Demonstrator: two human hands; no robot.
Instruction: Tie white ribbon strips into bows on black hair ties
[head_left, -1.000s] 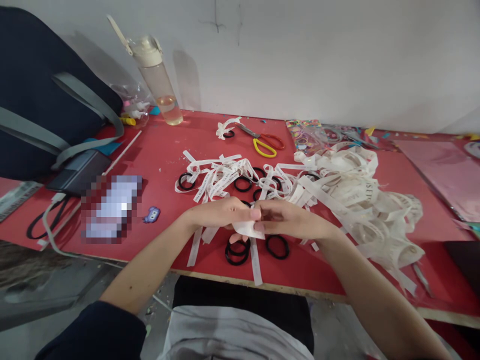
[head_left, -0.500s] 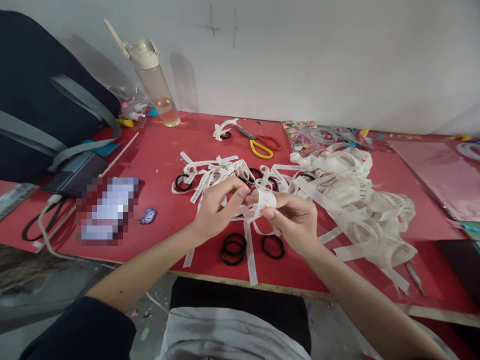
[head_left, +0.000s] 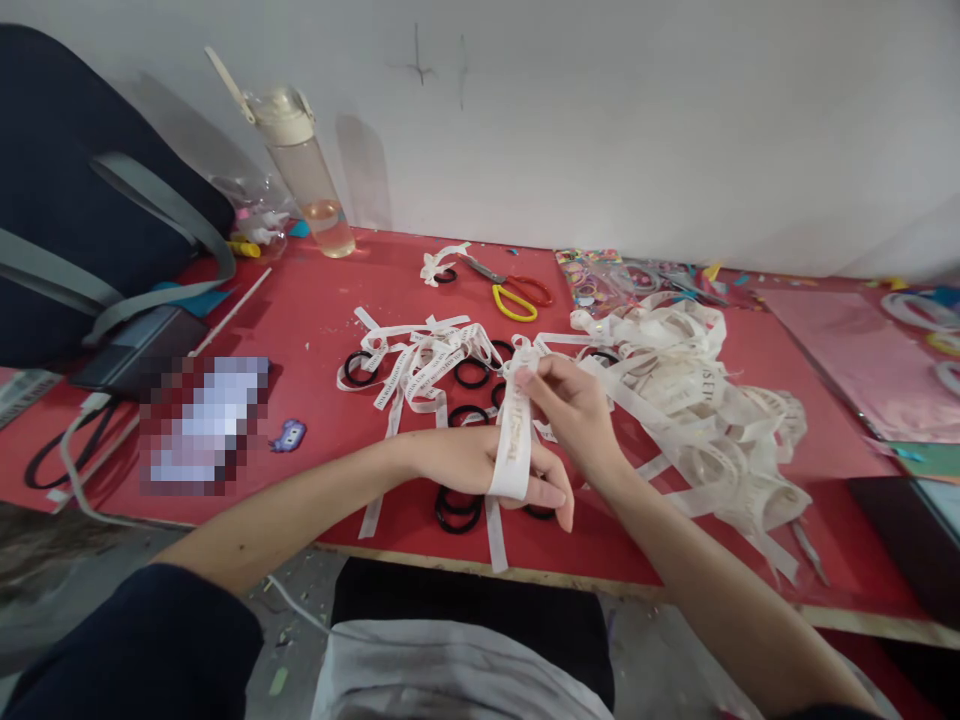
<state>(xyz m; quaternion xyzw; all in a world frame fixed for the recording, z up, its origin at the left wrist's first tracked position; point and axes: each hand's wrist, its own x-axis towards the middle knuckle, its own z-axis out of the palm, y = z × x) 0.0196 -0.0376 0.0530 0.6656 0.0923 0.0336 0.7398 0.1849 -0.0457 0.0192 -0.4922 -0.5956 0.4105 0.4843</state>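
Observation:
My left hand (head_left: 469,462) is over the middle of the table with its fingers bent and pointing right. A printed white ribbon (head_left: 514,435) runs over the back of that hand and turns under it, and the fingers are partly curled about it. My right hand (head_left: 574,405) pinches the upper part of the same ribbon between thumb and fingertips. Beneath and around the hands lie black hair ties (head_left: 457,512), some partly hidden. Short ribbon strips (head_left: 427,365) with dark print are heaped behind my left hand. To the right is a large tangled pile of wider ribbon (head_left: 682,390).
Scissors (head_left: 517,290) with red and yellow handles lie behind the strips, beside a white bow (head_left: 436,265) with a black tie. At left stand a water bottle (head_left: 307,170) and a dark bag (head_left: 82,210); a phone (head_left: 206,420) and purple charm (head_left: 289,435) lie nearer.
My left hand has moved down and turned over, with the ribbon now stretched across its back. My right hand has shifted up, still pinching the ribbon. The view has moved slightly.

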